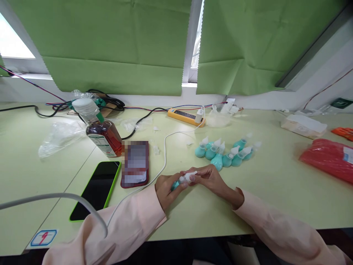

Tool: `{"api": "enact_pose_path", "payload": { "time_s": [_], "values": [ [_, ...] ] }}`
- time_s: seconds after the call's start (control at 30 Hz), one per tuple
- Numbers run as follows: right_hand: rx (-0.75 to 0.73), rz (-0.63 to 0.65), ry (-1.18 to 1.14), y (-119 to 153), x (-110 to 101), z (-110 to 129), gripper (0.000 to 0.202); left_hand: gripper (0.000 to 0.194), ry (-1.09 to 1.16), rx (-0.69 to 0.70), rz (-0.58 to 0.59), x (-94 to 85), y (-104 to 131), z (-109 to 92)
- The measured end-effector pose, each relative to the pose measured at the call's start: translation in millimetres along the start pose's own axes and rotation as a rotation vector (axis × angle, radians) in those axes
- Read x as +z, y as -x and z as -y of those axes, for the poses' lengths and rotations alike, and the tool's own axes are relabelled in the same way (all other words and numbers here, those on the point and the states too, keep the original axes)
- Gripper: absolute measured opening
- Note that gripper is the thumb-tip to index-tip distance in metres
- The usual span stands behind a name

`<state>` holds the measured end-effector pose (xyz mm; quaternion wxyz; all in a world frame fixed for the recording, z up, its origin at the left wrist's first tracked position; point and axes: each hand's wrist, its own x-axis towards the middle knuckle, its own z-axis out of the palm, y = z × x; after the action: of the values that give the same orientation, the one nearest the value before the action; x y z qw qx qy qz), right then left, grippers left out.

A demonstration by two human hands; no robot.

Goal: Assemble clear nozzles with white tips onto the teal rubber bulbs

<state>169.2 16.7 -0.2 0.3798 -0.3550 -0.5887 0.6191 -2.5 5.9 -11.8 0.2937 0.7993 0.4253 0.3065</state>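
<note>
My left hand point(168, 189) is closed round a small teal squeeze bulb point(175, 184), most of it hidden by my fingers. From the bulb points a white translucent nozzle tip point(188, 177), angled to the right. The fingers of my right hand point(207, 179) pinch this tip. Just beyond my right hand, several like teal bulbs point(217, 162) with clear pointed tips lie in a loose cluster on the pale green table point(264, 191).
Left of my hands lie a green-edged phone point(96, 187) and a red-cased phone point(135, 163). Behind them a bottle of dark liquid point(103, 138) stands upright. A white cable point(165, 147) runs to a yellow power strip point(183, 117). A red plastic package point(328, 158) lies far right.
</note>
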Motion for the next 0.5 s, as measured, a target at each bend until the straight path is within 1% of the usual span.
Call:
{"api": "enact_pose_path", "payload": {
  "time_s": [0.1, 0.2, 0.33, 0.43, 0.5],
  "values": [
    [0.003, -0.002, -0.018, 1, 1, -1, 0.02, 0.029, -0.044, 0.064, -0.022, -0.5, 2, 2],
    [-0.002, 0.0, -0.023, 2, 3, 1, 0.021, 0.028, -0.09, 0.123, -0.072, 0.4, 3, 4],
    [-0.019, -0.016, 0.025, 3, 6, 5, 0.017, 0.026, -0.126, 0.193, -0.138, 3.6, 4, 6],
    [-0.043, -0.057, 0.062, 5, 9, 8, 0.02, 0.025, -0.115, 0.198, -0.166, 4.9, 4, 5],
    [-0.076, -0.092, 0.142, 8, 10, 12, 0.022, 0.025, -0.069, 0.151, -0.167, 5.0, 5, 2]
  ]
}}
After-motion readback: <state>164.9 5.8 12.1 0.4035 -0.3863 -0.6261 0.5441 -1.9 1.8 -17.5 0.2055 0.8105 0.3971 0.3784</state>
